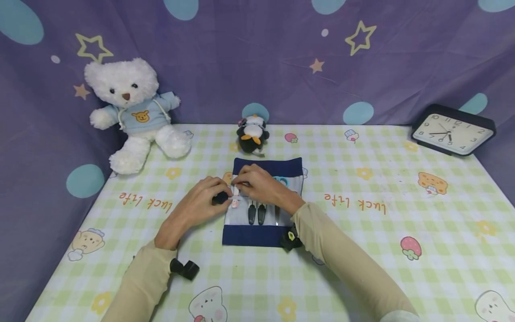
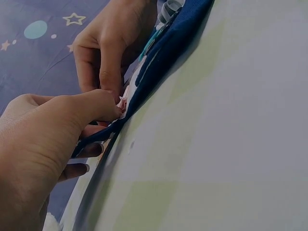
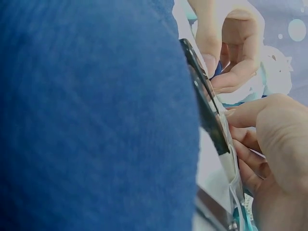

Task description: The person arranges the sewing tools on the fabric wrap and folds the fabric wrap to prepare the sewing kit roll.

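A navy-edged fabric tool pouch [image 1: 261,236] lies unrolled on the table, holding black-handled tools [image 1: 256,214] and something with turquoise finger loops [image 1: 283,181]. At its left edge my left hand [image 1: 203,201] grips the navy border, pinched between thumb and fingers in the left wrist view. My right hand [image 1: 257,181] reaches across the pouch, fingers bent and thumb against the fingertips, at a slim pink-and-white thing [image 1: 234,203] in the leftmost slot. Both hands' fingertips nearly meet around that piece [image 2: 124,102]; its kind is partly hidden by them.
Behind the pouch sits a small penguin plush [image 1: 252,134]. A white teddy bear [image 1: 138,112] in a blue top sits at the back left, and a black-framed clock [image 1: 453,130] stands at the back right. A checked cloth [image 1: 362,268] covers the table.
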A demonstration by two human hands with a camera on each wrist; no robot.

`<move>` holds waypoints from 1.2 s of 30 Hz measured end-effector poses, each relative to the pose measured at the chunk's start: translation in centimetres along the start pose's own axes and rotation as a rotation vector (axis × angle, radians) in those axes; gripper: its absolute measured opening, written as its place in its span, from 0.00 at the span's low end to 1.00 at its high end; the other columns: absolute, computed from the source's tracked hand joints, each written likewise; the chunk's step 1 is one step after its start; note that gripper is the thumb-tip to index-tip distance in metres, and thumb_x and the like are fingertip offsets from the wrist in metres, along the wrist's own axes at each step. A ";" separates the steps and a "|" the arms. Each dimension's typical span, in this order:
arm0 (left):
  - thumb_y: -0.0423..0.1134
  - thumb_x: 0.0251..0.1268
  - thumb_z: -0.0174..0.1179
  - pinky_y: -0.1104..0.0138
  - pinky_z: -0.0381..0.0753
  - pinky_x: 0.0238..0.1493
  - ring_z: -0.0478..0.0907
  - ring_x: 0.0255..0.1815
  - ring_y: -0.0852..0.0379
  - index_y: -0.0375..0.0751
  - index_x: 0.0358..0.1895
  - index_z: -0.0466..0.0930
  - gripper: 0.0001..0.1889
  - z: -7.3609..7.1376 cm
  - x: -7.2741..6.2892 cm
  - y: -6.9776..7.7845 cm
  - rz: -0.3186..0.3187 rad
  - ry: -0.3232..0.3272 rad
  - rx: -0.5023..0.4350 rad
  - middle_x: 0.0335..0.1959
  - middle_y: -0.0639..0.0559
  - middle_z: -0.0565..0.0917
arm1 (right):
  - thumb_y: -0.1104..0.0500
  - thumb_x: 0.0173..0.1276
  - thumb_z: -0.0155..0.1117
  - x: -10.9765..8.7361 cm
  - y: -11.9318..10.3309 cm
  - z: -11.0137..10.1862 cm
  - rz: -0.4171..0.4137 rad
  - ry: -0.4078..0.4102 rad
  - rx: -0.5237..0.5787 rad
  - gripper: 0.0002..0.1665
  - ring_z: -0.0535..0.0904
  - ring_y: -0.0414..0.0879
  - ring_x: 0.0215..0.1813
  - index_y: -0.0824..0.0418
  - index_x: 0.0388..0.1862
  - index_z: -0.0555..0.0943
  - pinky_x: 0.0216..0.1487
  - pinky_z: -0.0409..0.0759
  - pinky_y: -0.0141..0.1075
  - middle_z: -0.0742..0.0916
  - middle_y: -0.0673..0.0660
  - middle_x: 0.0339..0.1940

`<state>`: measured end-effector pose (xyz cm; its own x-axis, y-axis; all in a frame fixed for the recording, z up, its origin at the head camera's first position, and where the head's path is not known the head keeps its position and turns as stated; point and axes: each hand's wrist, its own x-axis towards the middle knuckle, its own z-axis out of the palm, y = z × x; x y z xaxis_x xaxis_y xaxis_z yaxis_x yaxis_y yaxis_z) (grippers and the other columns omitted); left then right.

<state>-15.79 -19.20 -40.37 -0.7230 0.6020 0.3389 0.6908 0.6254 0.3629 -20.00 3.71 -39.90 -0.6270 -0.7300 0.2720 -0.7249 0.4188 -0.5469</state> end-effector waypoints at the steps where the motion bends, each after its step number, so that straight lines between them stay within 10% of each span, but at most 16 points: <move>1: 0.36 0.65 0.72 0.55 0.77 0.44 0.79 0.41 0.50 0.43 0.39 0.87 0.04 0.0 0.0 0.0 -0.001 0.000 0.000 0.42 0.50 0.85 | 0.64 0.77 0.64 0.0 0.0 0.0 -0.001 0.002 -0.005 0.12 0.79 0.48 0.47 0.64 0.54 0.88 0.53 0.75 0.38 0.86 0.56 0.46; 15: 0.36 0.63 0.72 0.54 0.78 0.47 0.80 0.43 0.49 0.42 0.40 0.88 0.05 -0.5 -0.3 0.1 -0.039 0.002 0.019 0.43 0.49 0.85 | 0.59 0.81 0.60 -1.1 0.1 -1.8 0.140 0.029 0.027 0.14 0.78 0.49 0.56 0.60 0.57 0.87 0.59 0.75 0.45 0.86 0.54 0.52; 36: 0.44 0.70 0.69 0.49 0.76 0.58 0.80 0.51 0.48 0.40 0.60 0.81 0.20 -2.4 -3.2 0.5 -0.370 0.002 -0.121 0.47 0.47 0.85 | 0.63 0.78 0.63 -7.3 4.0 -8.0 0.286 0.377 0.046 0.11 0.77 0.58 0.50 0.68 0.50 0.88 0.53 0.76 0.53 0.86 0.62 0.47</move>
<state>-13.19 -21.98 -39.22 -0.9233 0.3457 0.1674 0.3776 0.7368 0.5609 -20.62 15.01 -37.71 -0.8654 -0.3387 0.3693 -0.5004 0.5440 -0.6736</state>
